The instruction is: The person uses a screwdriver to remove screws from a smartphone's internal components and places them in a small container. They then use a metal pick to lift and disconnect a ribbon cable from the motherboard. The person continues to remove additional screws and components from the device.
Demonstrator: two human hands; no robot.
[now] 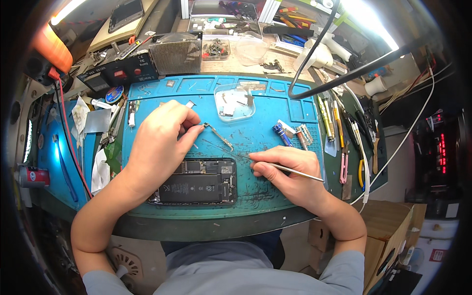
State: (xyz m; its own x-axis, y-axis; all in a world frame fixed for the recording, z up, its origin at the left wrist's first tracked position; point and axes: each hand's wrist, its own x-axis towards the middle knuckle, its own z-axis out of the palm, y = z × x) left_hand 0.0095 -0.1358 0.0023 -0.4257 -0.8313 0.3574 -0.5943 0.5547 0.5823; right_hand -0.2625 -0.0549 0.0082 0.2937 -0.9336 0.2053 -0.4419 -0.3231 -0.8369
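Note:
My left hand pinches the upper end of a thin, bent flex-cable part between thumb and finger, raised above the blue silicone mat. My right hand grips metal tweezers, their tips pointing left toward the part's lower end; whether they touch it I cannot tell. Below my hands lies an opened phone with its black battery and boards exposed, partly covered by my left wrist. A clear plastic tub of small pieces sits on the mat above the part.
Screwdrivers lie right of the tub, with more tools along the right edge. A black lamp arm crosses overhead. A finned metal unit and parts boxes stand behind. Red and black leads run down the left.

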